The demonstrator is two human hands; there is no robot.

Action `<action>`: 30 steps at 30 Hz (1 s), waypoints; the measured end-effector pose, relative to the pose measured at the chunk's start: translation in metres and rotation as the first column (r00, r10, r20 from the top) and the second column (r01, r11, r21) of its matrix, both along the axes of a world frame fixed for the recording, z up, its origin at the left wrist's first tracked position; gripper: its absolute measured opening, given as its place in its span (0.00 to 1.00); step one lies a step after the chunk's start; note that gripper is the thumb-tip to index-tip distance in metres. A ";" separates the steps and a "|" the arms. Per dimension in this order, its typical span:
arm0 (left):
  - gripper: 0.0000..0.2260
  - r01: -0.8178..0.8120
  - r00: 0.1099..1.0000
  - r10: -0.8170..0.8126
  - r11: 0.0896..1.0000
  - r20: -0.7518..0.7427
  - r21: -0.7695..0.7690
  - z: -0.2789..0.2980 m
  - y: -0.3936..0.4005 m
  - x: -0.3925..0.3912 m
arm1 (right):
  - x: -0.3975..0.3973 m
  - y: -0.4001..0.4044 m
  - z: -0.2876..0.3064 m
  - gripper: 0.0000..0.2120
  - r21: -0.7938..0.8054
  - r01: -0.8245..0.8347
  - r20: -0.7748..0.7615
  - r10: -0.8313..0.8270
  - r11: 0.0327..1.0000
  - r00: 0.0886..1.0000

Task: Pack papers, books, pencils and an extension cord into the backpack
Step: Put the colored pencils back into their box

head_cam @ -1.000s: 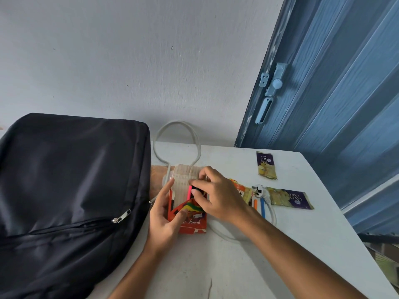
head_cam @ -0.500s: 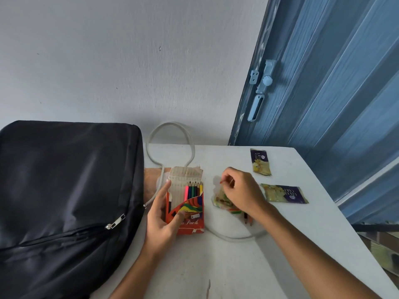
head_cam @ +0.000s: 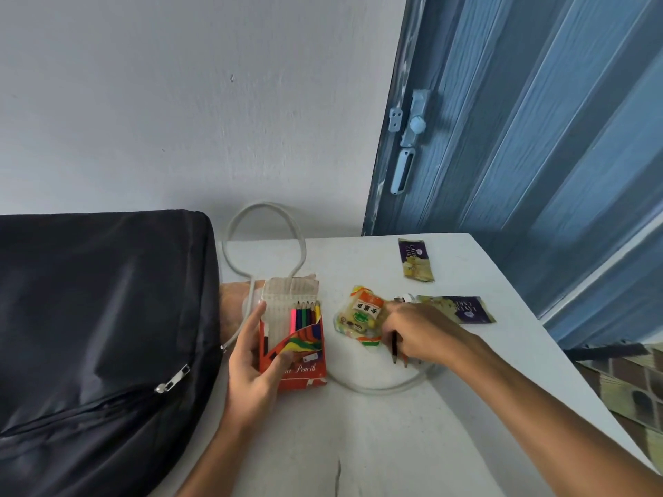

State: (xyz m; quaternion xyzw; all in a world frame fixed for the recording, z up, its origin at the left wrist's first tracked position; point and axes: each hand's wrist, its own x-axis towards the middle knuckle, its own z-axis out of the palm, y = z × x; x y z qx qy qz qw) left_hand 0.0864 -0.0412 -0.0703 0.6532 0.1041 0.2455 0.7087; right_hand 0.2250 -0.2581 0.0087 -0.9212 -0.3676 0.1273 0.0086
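Item one, far left: black backpack (head_cam: 100,335) lying on the white table (head_cam: 376,443), its zipper pull (head_cam: 173,379) facing me. Item two: my left hand (head_cam: 251,360), fingers and thumb wrapped around an orange pencil box (head_cam: 297,356) just beside the backpack; the box is open, with coloured pencils (head_cam: 305,312) standing in its right half. Item three: white extension cord (head_cam: 265,238), looping behind the box toward the wall and curving again along the table under my right wrist. Item four: a yellow-and-orange snack packet (head_cam: 360,315), between the box and my right hand. Item five: my right hand (head_cam: 416,331), fingers curled down on loose pencils (head_cam: 394,347) lying on the table, dark tips pointing toward me. Items six and seven: two purple cake wrappers (head_cam: 415,259), (head_cam: 459,308), flat at the table's right side, apart from each other.
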 end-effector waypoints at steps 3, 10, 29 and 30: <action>0.33 0.013 1.000 -0.013 1.000 0.005 -0.018 0.002 -0.001 -0.001 | -0.005 0.000 -0.005 0.14 0.009 -0.071 0.043 0.071 0.997 0.997; 0.33 0.004 1.000 -0.004 1.000 -0.009 -0.011 0.002 0.000 -0.001 | -0.013 0.004 -0.013 0.08 0.061 -0.226 0.141 0.216 0.972 0.966; 0.32 0.014 1.000 -0.013 0.999 -0.020 0.044 0.010 -0.004 -0.004 | -0.030 0.111 0.010 0.10 0.863 0.350 -0.380 0.013 0.365 0.925; 0.32 0.009 1.000 -0.008 0.999 -0.025 0.049 0.011 -0.004 -0.005 | -0.029 0.113 0.007 0.10 0.853 0.331 -0.357 -0.012 0.403 0.934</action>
